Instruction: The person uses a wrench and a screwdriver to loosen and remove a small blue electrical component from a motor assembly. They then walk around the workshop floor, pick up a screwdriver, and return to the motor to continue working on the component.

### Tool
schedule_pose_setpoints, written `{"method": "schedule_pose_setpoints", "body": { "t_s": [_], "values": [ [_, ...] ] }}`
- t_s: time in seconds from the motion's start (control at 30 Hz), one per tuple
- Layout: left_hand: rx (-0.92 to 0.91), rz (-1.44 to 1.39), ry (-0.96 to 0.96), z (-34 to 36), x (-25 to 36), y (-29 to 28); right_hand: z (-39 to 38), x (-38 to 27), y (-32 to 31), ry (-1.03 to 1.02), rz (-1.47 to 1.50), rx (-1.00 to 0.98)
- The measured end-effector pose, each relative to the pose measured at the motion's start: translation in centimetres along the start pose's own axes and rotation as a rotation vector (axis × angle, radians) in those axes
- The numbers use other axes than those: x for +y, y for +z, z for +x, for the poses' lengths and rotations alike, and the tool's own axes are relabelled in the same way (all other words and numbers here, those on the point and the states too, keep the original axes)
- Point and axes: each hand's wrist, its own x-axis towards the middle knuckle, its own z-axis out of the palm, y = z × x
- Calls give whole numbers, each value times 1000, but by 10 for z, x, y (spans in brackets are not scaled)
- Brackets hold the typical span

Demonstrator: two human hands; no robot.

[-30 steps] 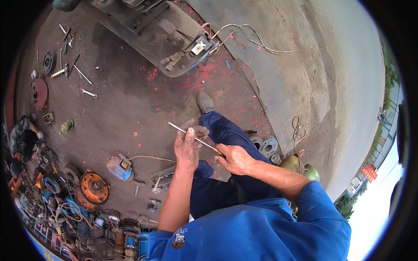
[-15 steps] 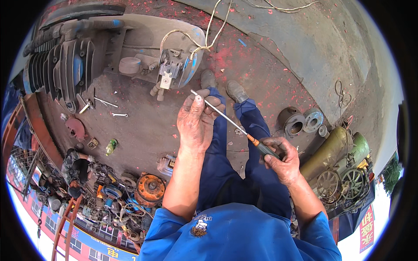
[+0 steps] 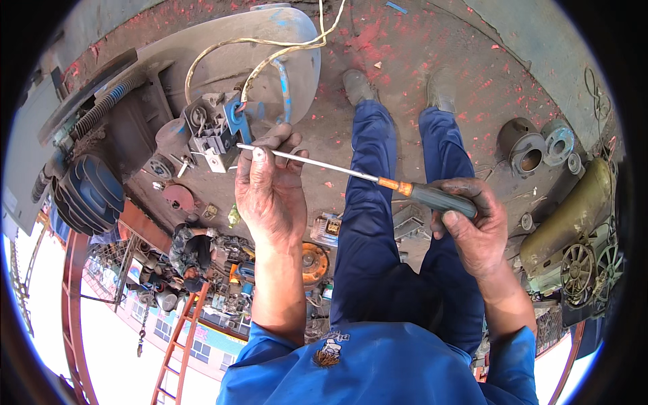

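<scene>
I hold a long screwdriver (image 3: 337, 169) with an orange and dark handle crosswise in front of me. My left hand (image 3: 270, 189) has its fingers closed on the blade near the tip. My right hand (image 3: 472, 229) grips the handle. Just beyond the left hand, an open switch unit (image 3: 212, 135) with pale cables and a blue bracket sits on a dusty compressor (image 3: 290, 74). The compressor's dark finned cylinder head (image 3: 88, 196) is at the left.
A person in camouflage (image 3: 192, 250) crouches lower left among heaped machine parts, beside an orange housing (image 3: 314, 266) and a red ladder (image 3: 175, 344). Hollow metal cylinders (image 3: 523, 152), an olive tank (image 3: 567, 216) and fan wheels (image 3: 577, 270) lie at the right.
I have turned toward the compressor, so its switch unit now appears close beyond my left hand. My hands have spread along the screwdriver, which now lies more nearly level.
</scene>
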Motion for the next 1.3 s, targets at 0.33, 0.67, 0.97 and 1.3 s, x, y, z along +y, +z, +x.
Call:
{"method": "schedule_pose_setpoints", "body": {
  "t_s": [0.33,0.67,0.97,1.3],
  "values": [
    [-55,-2,59,9,-2,-2,30,-4,-7,-407,-388,-204],
    [-74,-85,21,8,0,2,53,-12,-19,-769,-667,-308],
    [-50,-161,12,11,-1,-1,56,-23,-25,-399,-531,-325],
    [24,-166,-5,8,3,2,67,-41,-15,306,-49,-422]
  ]
}}
